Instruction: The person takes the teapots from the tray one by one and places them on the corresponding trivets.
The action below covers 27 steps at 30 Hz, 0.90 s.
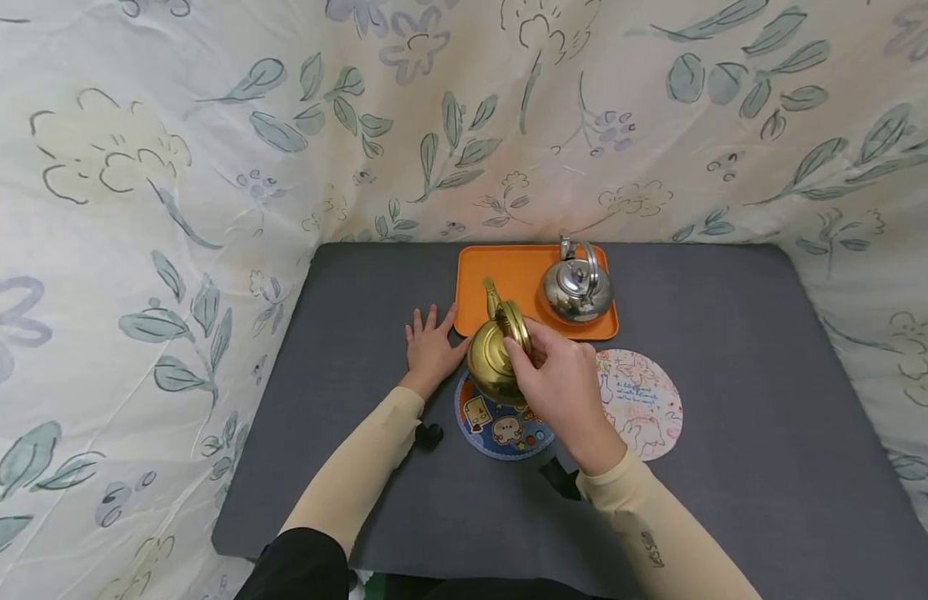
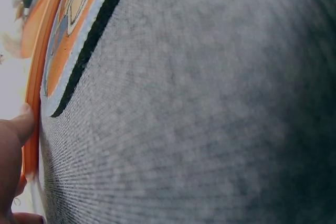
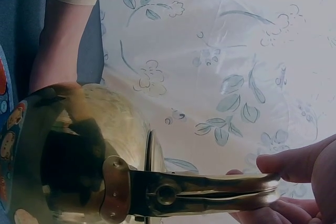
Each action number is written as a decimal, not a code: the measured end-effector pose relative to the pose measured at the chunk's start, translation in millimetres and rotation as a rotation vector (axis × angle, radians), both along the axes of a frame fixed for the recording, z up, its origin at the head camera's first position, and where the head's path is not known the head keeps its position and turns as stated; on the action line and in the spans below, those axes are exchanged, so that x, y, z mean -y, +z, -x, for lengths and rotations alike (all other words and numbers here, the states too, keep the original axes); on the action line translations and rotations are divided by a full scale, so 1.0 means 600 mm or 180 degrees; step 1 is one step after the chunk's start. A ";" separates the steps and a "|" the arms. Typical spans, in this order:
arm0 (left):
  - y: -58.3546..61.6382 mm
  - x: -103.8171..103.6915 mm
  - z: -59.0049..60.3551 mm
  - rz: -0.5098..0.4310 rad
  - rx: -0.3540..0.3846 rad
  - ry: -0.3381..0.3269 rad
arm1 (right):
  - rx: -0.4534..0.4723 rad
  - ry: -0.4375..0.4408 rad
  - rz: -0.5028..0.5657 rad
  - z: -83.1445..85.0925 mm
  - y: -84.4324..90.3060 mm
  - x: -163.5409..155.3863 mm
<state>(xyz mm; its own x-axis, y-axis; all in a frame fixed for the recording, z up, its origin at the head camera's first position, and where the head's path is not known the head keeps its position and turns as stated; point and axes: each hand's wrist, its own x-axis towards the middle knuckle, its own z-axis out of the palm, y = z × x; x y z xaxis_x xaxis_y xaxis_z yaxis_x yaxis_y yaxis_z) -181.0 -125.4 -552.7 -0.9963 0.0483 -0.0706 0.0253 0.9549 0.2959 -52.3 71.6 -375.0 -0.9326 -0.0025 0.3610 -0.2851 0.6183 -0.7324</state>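
In the head view my right hand [image 1: 561, 383] grips the upright handle of a gold teakettle [image 1: 492, 362]. Its spout points toward the back, and its body covers part of a round blue cartoon mat [image 1: 505, 433]. The right wrist view shows the thumb and fingers around the kettle handle [image 3: 210, 192]. My left hand [image 1: 432, 350] lies with spread fingers at the front left corner of an orange tray [image 1: 482, 267]. In the left wrist view, the left thumb [image 2: 22, 124] touches the tray's rim. A silver teakettle [image 1: 578, 290] stands on the tray's right side.
A round pink-and-white printed mat [image 1: 644, 404] lies right of the blue one. Dark grey cloth covers the table [image 1: 749, 350]. Floral fabric [image 1: 464, 117] hangs behind the table and along its sides.
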 end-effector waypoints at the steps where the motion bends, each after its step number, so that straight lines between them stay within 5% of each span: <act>1: 0.000 0.000 0.000 0.0002 0.0007 0.0003 | -0.0010 0.0007 -0.0006 -0.001 -0.001 0.000; 27: -0.002 -0.006 0.007 -0.0041 0.0003 0.0032 | 0.0091 0.0067 0.0055 -0.012 -0.036 -0.008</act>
<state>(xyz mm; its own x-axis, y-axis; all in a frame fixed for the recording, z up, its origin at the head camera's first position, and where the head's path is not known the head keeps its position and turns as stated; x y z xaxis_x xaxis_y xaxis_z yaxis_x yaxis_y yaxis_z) -185.4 -122.1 -553.9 -0.9967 0.0393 -0.0711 0.0156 0.9512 0.3081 -45.2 76.1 -396.6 -0.9423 -0.0163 0.3343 -0.2767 0.5996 -0.7509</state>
